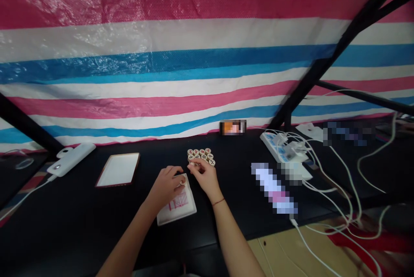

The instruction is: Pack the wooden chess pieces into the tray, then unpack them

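Observation:
Several round wooden game pieces (201, 155) with red and black marks sit packed together on the black table (80, 221). My right hand (204, 175) is closed in a pinch on one piece at the near edge of that cluster. My left hand (166, 184) rests with curled fingers on the far corner of a folded white sheet (178, 205) with red grid lines, and seems to pinch a small piece there. A thin red cord circles my right wrist.
A white power bank (71, 159) with a cable lies at the left, a flat white-faced tablet (118, 169) beside it. A power strip (280, 147) with plugs and tangled white cables fills the right. Black metal bars (326, 59) and a striped tarp stand behind.

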The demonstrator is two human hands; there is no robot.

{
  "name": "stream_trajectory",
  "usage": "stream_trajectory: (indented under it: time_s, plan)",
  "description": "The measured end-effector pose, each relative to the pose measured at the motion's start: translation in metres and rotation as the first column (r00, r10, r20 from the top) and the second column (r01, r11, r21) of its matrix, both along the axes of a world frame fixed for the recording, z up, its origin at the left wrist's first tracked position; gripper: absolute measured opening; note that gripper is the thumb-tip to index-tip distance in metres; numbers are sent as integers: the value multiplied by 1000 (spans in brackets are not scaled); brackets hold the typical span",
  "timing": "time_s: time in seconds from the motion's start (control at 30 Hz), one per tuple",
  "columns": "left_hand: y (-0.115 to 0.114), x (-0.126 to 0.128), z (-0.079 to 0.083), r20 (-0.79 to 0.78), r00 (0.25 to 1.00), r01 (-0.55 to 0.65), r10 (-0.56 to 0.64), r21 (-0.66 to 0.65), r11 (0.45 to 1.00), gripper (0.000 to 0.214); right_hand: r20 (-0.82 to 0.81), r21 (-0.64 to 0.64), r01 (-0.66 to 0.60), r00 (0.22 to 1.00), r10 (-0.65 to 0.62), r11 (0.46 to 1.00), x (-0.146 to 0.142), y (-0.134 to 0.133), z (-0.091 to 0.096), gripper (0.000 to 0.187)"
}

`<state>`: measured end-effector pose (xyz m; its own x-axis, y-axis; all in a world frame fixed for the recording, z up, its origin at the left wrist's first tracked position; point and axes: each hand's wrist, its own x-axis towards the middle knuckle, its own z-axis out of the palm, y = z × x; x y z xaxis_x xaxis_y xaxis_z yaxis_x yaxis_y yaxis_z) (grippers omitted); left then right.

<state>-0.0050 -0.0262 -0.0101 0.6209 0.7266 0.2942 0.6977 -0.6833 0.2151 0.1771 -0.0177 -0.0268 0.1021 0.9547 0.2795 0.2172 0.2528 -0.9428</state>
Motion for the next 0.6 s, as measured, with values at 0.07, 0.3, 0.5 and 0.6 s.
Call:
stream_trajectory:
  time_s: [0.07,0.3,0.5,0.6]
  plan:
    - [1,0,-2,32,999,-24,24,1,1000,20,17,42,3,1000,-4,999,-1,0,0,23]
    - [6,-2,-6,22,998,-47,51,-137,989,33,76,221,-71,996,55,973,-7,-7,9,19]
    - [2,-24,-8,205,973,-85,104,-100,991,36,301,215,-185,946,115,959,-12,-18,13,22]
    - [-1,-39,-12,278,953,-97,125,-112,989,39,375,203,-266,910,176,942,-16,-20,13,21]
